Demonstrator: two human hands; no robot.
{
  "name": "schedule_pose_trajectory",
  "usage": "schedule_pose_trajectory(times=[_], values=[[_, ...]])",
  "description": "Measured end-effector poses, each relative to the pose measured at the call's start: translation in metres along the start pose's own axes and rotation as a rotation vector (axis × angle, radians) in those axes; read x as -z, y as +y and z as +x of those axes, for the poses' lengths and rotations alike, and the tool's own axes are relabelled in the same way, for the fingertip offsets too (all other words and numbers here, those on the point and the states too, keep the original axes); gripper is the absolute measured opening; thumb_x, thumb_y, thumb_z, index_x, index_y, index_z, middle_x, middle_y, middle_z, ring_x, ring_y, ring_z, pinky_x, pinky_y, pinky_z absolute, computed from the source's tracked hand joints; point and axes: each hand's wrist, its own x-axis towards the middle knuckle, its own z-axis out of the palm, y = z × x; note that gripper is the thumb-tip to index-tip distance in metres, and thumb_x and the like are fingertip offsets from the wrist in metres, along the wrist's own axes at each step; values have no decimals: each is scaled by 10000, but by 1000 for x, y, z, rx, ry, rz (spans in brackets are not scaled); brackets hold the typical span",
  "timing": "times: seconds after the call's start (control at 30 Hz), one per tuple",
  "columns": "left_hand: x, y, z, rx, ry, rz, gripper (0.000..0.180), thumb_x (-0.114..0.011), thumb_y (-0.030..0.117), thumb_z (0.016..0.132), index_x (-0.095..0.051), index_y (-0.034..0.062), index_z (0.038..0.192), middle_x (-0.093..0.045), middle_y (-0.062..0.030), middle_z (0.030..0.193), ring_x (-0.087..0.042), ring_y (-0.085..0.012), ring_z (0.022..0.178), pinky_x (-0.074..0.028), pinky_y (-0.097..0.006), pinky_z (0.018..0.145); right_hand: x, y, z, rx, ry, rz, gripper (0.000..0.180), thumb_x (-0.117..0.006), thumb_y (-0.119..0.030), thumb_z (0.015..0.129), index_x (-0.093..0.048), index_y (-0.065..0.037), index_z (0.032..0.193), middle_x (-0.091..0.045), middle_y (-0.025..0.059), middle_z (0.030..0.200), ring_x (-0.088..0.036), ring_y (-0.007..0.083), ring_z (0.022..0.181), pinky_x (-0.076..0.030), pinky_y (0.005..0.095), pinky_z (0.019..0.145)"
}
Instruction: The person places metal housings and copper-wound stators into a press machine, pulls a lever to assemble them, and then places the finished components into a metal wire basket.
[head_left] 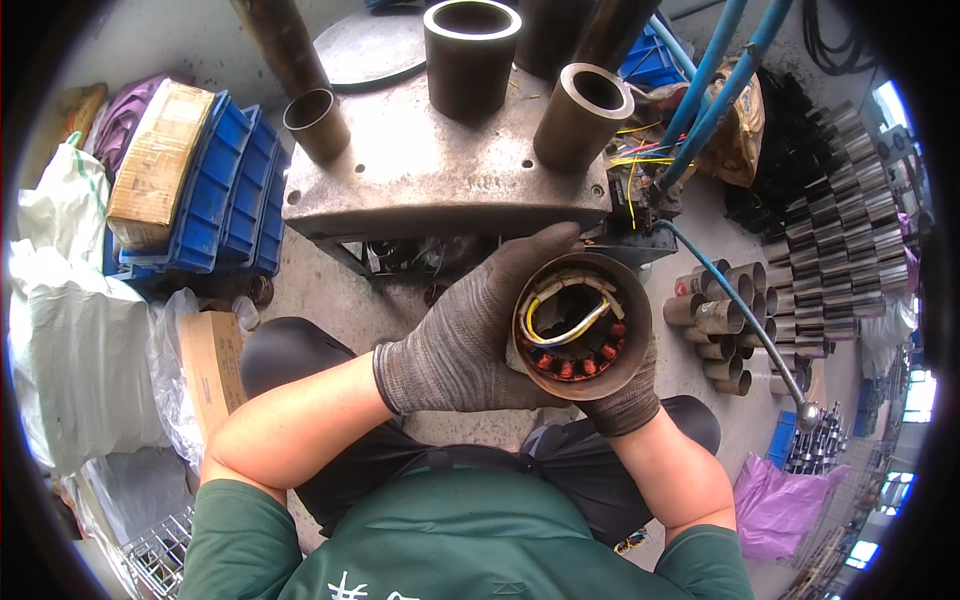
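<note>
While holding a metal tube point(645, 325) with copper windings point(568, 369) inside — just right of centre in the frame, with its open end toward the camera — best to put pressure on the outer wall only. Got the left hand point(460, 340) wrapped on the tube's left side and the right hand point(622, 405) gripping low on the right, with most of those fingers hidden. Watch the yellow and white wire loop point(588, 329) curling in the mouth: don't snag or pinch. Turn slowly and stay clear of the steel block point(440, 190) at upper centre — probably easy to bump there.
</note>
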Motion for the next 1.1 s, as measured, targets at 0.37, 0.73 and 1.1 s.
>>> schedule_pose_trajectory(times=[0.37, 0.73, 1.1], values=[[14, 3, 10, 312, 290, -284, 1104, -974, 315, 732, -335, 27, 1585, -550, -143, 1479, -545, -240, 1373, -460, -414, 1174, -27, -51, 3, -299, -83, 968, 577, -580, -267, 1041, -451, -21, 1546, -526, 159, 1564, -486, 308, 1453, -314, 475, 1280], [16, -9, 14, 531, 550, -1357, 956, -667, 774, 881, -420, 134, 1547, -566, -155, 1461, -564, -345, 1375, -426, -529, 1215, -16, -52, -7, 16, -393, 752, 598, -577, -357, 1018, -519, -31, 1516, -716, 260, 1207, -684, 432, 1160, -532, 547, 1050], [37, -20, 4, 507, 398, -789, 1030, -541, 875, 862, -392, 164, 1593, -479, -137, 1565, -465, -338, 1445, -361, -547, 1216, -10, -50, -4, -39, -334, 743, 464, -603, -278, 1024, -580, -39, 1421, -728, 236, 1166, -727, 406, 1058, -613, 500, 875]])
